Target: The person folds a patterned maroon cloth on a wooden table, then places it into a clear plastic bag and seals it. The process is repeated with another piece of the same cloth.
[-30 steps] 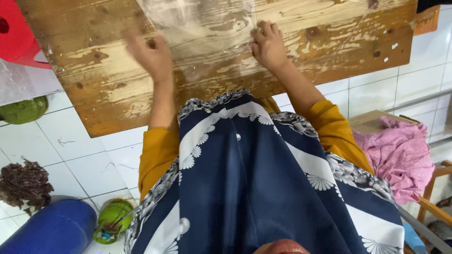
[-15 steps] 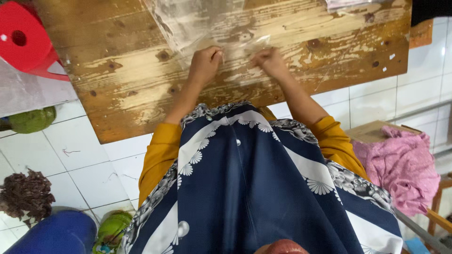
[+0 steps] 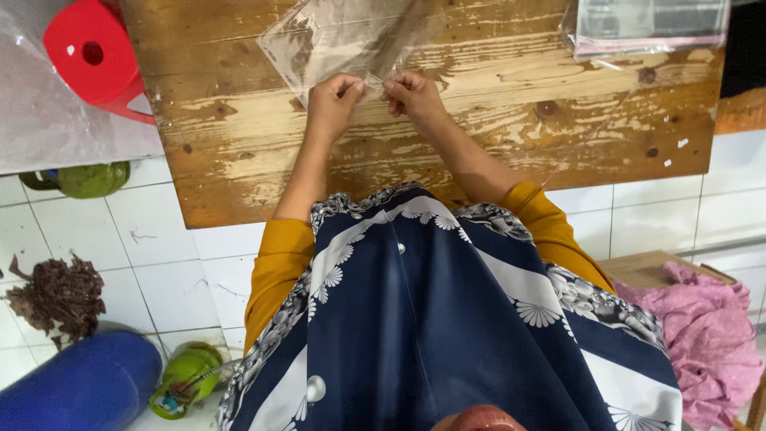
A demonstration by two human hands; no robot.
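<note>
A clear plastic bag (image 3: 343, 36) on the wooden counter (image 3: 495, 120) was pinched at its near corner by the fingers of the left hand (image 3: 333, 100) and right hand (image 3: 413, 94).

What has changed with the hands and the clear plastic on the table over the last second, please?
The left hand and right hand moved from spread apart and flat on the wooden table to close together. Both now pinch the near corner of the clear plastic bag, which they had only pressed on before. The table itself, the red stool and the stack of bags stayed put.
</note>
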